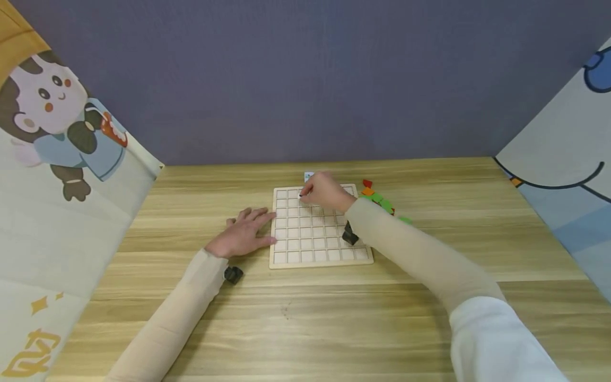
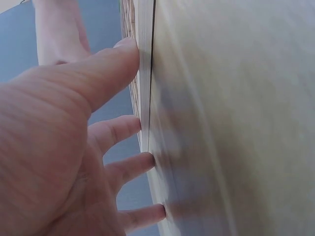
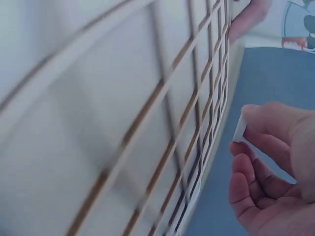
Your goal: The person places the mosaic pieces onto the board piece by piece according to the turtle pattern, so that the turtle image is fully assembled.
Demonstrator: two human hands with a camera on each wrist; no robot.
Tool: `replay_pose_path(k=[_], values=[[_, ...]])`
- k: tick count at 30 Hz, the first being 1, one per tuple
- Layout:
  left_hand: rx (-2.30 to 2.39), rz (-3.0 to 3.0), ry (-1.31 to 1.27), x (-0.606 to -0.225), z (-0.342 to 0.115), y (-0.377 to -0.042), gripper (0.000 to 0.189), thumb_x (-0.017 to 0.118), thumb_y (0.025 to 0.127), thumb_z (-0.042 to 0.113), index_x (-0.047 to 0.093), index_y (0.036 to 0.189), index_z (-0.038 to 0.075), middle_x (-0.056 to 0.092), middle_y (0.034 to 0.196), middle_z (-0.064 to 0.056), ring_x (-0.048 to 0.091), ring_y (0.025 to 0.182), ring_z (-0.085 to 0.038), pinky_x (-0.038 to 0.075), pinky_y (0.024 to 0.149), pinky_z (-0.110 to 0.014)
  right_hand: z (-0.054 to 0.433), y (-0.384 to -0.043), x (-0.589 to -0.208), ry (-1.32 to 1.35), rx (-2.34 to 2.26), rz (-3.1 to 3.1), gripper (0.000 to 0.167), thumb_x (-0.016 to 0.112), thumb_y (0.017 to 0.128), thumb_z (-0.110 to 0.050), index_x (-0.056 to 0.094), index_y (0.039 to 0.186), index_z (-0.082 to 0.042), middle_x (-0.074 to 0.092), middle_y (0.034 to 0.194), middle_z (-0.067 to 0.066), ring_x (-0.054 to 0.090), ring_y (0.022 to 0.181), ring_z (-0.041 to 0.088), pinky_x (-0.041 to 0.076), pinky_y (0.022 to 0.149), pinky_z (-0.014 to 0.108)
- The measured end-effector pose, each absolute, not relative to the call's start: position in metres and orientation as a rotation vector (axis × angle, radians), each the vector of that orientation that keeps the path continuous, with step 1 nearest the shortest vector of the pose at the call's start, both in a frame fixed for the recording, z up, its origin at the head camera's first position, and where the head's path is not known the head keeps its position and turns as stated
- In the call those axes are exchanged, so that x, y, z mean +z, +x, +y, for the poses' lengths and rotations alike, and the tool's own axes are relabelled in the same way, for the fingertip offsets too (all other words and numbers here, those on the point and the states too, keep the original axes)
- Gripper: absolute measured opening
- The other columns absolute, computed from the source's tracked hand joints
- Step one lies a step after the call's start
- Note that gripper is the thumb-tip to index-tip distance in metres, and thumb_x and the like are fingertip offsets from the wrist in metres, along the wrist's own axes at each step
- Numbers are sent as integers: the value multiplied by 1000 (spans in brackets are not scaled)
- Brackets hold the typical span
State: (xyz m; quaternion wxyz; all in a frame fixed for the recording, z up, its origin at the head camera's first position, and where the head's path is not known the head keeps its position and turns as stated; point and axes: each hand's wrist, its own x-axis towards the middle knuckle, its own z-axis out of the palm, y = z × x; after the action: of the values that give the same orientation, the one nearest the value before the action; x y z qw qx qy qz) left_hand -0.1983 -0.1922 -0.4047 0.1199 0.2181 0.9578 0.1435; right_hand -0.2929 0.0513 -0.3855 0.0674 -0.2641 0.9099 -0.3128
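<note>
A square light-wood board (image 1: 321, 264) with a raised grid of pale cells lies on the table. My left hand (image 1: 242, 233) is spread at its left side, with the thumb and some fingertips touching the edge in the left wrist view. Over the far left part of the grid, my right hand (image 1: 326, 191) pinches a small white tile (image 3: 239, 129) between thumb and finger. In the right wrist view this tile stands on edge, apart from the board; its faces hardly show. The right hand and forearm hide part of the grid.
Behind the board lies a small white card (image 1: 308, 175) with blue print. Right of the board are a red piece (image 1: 367, 183), an orange piece (image 1: 367, 191) and several green pieces (image 1: 385, 205), partly behind the right forearm. A dark panel (image 1: 324, 85) rises along the table's back edge.
</note>
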Motion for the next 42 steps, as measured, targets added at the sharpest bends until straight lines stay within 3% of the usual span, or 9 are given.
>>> replay_pose_path(k=[8, 17, 21, 24, 26, 28, 31, 37, 42], values=[[421, 2790, 626, -405, -194, -200, 71, 53, 92, 53, 29, 150, 20, 21, 154, -12, 13, 137, -47, 18, 93, -75, 0, -298, -394, -787, -891, 2690, 5, 74, 82, -14, 76, 80, -11, 68, 78, -4, 61, 69, 11, 50, 67, 26], [412, 2781, 626, -405, -189, -199, 70, 53, 92, 52, 29, 150, 20, 21, 154, -12, 13, 137, -47, 17, 94, -74, -15, -289, -400, -679, -880, 2788, 14, 72, 78, -3, 72, 66, -8, 64, 68, -3, 58, 65, 13, 50, 67, 26], [408, 2774, 630, -405, -189, -199, 70, 52, 92, 52, 29, 150, 21, 21, 154, -12, 12, 137, -46, 17, 94, -74, -16, -284, -397, -704, -797, 2800, 31, 66, 83, -2, 61, 53, -9, 52, 53, -4, 44, 46, 9, 44, 56, 21], [408, 2781, 638, -406, -191, -199, 70, 53, 92, 51, 29, 150, 20, 20, 154, -12, 12, 137, -47, 16, 94, -75, -17, -282, -392, -753, -667, 2783, 36, 58, 86, 1, 55, 51, -8, 50, 52, 0, 36, 45, 12, 39, 52, 23], [403, 2786, 639, -406, -192, -200, 70, 54, 92, 51, 29, 150, 20, 20, 154, -12, 12, 137, -47, 17, 94, -75, -16, -281, -388, -776, -606, 2757, 25, 56, 85, 3, 65, 63, -5, 62, 68, 1, 50, 57, 12, 45, 60, 22], [399, 2789, 638, -406, -193, -200, 70, 54, 92, 51, 29, 150, 20, 20, 154, -12, 12, 136, -47, 18, 94, -75, -11, -281, -386, -787, -594, 2710, 19, 55, 87, 1, 73, 87, -4, 68, 95, 2, 60, 84, 16, 49, 78, 27], [396, 2786, 641, -405, -192, -200, 71, 53, 92, 52, 28, 150, 20, 20, 155, -12, 12, 136, -47, 18, 94, -75, 4, -284, -380, -771, -670, 2662, 30, 57, 91, -4, 66, 119, -7, 58, 127, 4, 50, 120, 22, 41, 98, 35], [392, 2786, 643, -405, -191, -200, 72, 52, 92, 54, 27, 150, 20, 19, 155, -13, 11, 137, -48, 17, 95, -75, 58, -298, -366, -624, -865, 2694, 34, 59, 92, -7, 61, 126, -6, 51, 130, 11, 56, 102, 28, 47, 87, 38], [413, 2779, 636, -404, -193, -199, 72, 53, 92, 52, 28, 150, 19, 19, 155, -13, 10, 137, -48, 15, 95, -75, 107, -307, -365, -501, -881, 2765, 29, 56, 94, -8, 63, 123, -6, 53, 118, 11, 53, 96, 25, 47, 81, 39]])
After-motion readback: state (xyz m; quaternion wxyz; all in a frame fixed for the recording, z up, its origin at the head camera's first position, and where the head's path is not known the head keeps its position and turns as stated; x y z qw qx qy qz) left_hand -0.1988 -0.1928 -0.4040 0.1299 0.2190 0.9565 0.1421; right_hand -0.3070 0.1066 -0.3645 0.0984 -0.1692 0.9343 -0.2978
